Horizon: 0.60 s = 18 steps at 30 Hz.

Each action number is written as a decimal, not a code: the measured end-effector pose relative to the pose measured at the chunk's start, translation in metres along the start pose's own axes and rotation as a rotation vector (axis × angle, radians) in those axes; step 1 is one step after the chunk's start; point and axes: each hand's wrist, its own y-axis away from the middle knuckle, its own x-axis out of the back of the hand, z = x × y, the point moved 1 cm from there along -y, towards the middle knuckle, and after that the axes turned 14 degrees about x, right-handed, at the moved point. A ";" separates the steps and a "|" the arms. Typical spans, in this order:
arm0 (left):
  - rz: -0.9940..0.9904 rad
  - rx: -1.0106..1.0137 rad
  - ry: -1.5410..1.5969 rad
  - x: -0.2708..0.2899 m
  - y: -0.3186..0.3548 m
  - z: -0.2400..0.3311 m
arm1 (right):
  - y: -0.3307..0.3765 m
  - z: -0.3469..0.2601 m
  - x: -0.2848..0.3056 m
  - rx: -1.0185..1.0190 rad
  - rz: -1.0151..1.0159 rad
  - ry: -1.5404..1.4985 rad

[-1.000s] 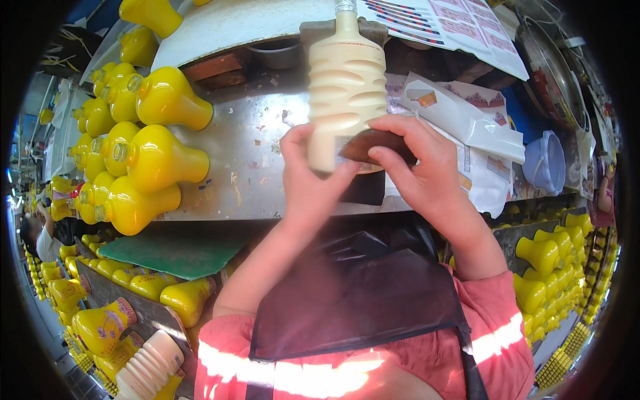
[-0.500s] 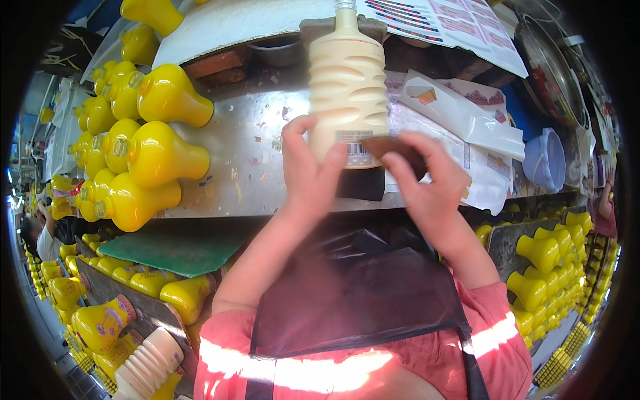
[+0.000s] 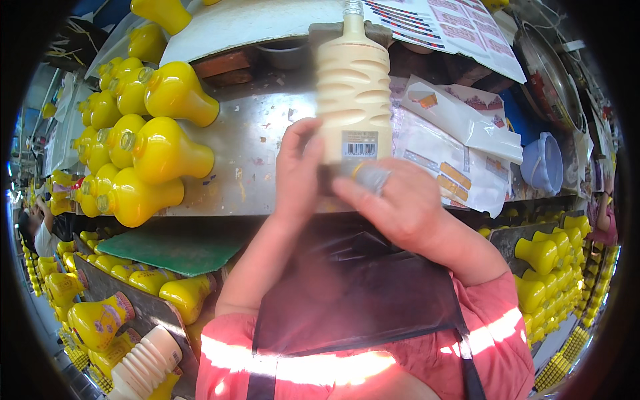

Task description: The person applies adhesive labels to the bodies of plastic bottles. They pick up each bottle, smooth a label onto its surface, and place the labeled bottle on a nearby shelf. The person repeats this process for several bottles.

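Note:
A cream-coloured bottle with wavy ridges lies on its side, its clear glass neck pointing away from me. A grey barcode label sits near its base. My left hand is closed against the bottle's lower left side, thumb and fingers steadying it. My right hand is bent over the base just below the label. A grey covering with a yellow band shows at its fingers, and its thumb points left. Whatever the curled right fingers hold is hidden.
Glossy yellow bottles lie stacked at left. Printed label sheets and a blue-grey bucket are at right. The neck rests on a brown support. A green board and more yellow bottles stand below the bench.
My right hand has moved left and toward me, from beside the label to the bottle's base. The brown flat piece in it no longer shows. My left hand stays at the bottle.

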 end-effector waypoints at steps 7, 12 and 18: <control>-0.068 0.115 0.158 0.005 0.004 0.002 | -0.028 -0.016 -0.009 0.080 -0.110 0.053; 0.011 -0.042 -0.232 0.007 0.005 0.001 | -0.013 0.002 0.004 -0.540 0.031 0.180; 0.195 -0.321 -0.745 -0.010 -0.011 0.009 | 0.002 0.008 -0.001 -0.994 -0.078 -0.137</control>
